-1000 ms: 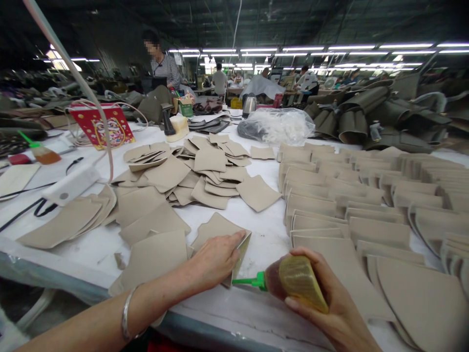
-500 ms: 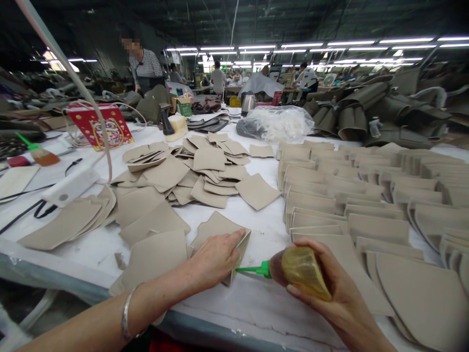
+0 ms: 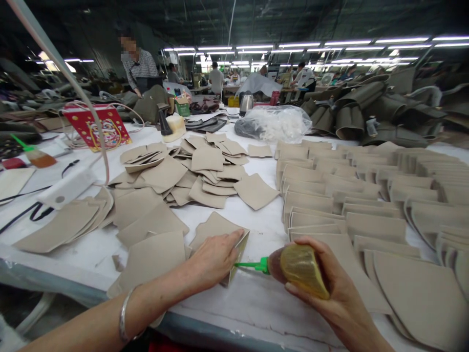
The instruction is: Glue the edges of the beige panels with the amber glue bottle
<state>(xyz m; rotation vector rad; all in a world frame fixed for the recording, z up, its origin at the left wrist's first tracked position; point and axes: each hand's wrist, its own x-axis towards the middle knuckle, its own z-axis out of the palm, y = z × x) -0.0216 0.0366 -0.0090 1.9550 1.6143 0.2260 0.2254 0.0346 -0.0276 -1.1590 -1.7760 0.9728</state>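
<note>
My right hand (image 3: pixel 331 286) is wrapped round a squeeze bottle (image 3: pixel 298 270) of amber liquid, tilted on its side. Its green nozzle points left, with the tip at the edge of a beige leather-like piece (image 3: pixel 214 226). My left hand (image 3: pixel 216 256) grips that piece and presses it to the table, index finger stretched along the right edge. A strip along this edge looks shiny and darker. The left thumb and other fingertips are mostly hidden. More beige pieces (image 3: pixel 156 259) lie beneath and beside my left forearm.
A loose heap of beige pieces (image 3: pixel 207 166) lies ahead, with overlapping rows of pieces (image 3: pixel 377 227) on the right. Farther off are a plastic bag (image 3: pixel 274 122), a red bag (image 3: pixel 97 127) and a white power strip (image 3: pixel 68 188). A person (image 3: pixel 141 66) stands beyond the table.
The nozzle tip has shifted slightly up along the edge of the piece. Both hands keep their hold, and the whole view has moved a little.
</note>
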